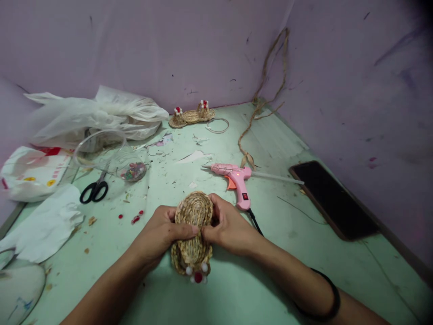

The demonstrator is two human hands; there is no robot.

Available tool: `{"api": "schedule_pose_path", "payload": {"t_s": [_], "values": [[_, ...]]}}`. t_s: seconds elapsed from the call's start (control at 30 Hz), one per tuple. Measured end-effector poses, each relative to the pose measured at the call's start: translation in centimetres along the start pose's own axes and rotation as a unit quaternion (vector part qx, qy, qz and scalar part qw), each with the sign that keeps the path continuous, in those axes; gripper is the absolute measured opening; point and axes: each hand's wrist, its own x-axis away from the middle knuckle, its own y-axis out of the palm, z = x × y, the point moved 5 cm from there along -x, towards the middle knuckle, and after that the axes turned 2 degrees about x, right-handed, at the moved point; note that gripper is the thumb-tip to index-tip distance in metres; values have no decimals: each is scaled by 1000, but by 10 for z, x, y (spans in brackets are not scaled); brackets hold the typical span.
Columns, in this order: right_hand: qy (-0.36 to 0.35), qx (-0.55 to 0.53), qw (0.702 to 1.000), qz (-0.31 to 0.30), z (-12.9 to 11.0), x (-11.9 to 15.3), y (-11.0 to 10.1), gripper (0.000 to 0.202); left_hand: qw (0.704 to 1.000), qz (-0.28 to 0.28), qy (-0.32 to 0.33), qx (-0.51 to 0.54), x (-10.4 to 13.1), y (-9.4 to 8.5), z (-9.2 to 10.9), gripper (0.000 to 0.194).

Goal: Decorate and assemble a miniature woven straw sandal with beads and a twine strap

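A small woven straw slipper (194, 212) is held above the green tabletop, its sole facing up toward me. Red and white beads show at its near end. My left hand (162, 232) grips its left side, thumb pressed on the middle. From the right, my right hand (225, 225) pinches the same slipper, its thumb beside the left one. Some fingers of both hands are hidden behind the straw. Just beyond lies a pink glue gun (233, 174) with a glue stick in its back and a small light on.
Black-handled scissors (94, 190), a clear tipped container of beads (133, 171) and plastic bags (111, 113) lie at left. Against the back wall are a pair of beaded straw slippers (192, 117) and a wire ring (218, 125). A phone (333, 198) lies right; straw cord (250, 124) leans behind.
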Motion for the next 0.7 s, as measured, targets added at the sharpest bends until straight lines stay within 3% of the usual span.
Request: {"api": "schedule_pose_path", "payload": {"t_s": [0.2, 0.7], "values": [[18, -45, 998, -35, -3, 0, 3, 33, 1000, 7, 5, 28, 0, -2, 4, 19], [53, -55, 997, -3, -2, -4, -2, 32, 1000, 4, 9, 28, -1, -3, 3, 20]]}}
